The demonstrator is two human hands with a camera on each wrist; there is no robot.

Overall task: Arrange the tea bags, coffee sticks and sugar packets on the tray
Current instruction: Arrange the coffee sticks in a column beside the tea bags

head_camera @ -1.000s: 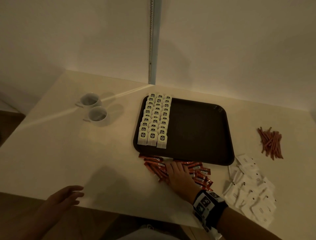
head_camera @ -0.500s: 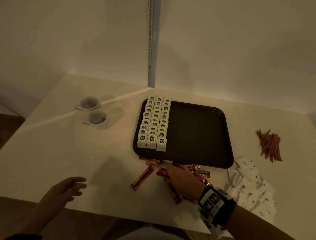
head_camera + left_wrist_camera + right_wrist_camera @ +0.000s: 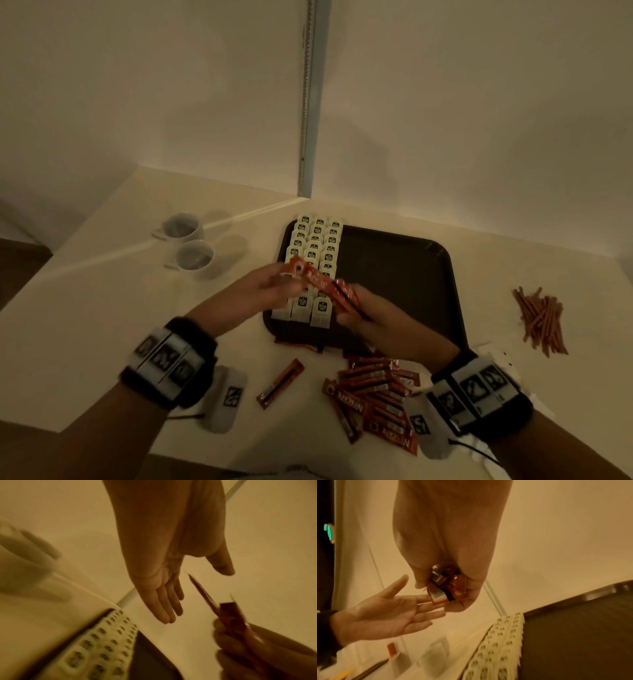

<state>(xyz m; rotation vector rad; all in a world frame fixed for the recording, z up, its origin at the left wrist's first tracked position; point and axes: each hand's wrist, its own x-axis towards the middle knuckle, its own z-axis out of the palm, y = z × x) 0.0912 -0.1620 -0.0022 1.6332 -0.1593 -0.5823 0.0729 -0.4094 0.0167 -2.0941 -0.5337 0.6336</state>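
Red-orange coffee sticks [image 3: 325,287] sit bunched in the grip of the right hand [image 3: 383,323], fingers curled round them, raised above the near left part of a dark brown tray [image 3: 404,274]. In the right wrist view the ends of the bundle [image 3: 447,588] poke out from the closed fist. The left hand [image 3: 270,286] reaches in flat, palm up and fingers straight, holding nothing, its fingertips [image 3: 435,609] at the end of the bundle; the blur leaves it unclear whether they touch.

Cream tea bags [image 3: 315,253] stand in three neat rows along the tray's left side, while the rest of the tray floor lies bare. More coffee sticks [image 3: 373,394] lie heaped on the pale surface [image 3: 102,308] just in front of the tray, and a single stick [image 3: 281,383] lies apart to their left. White sugar packets [image 3: 496,353] are mostly hidden behind the right wrist. A bundle of thin reddish stirrers [image 3: 541,320] lies to the right of the tray, and two white cups [image 3: 188,240] stand to its left.
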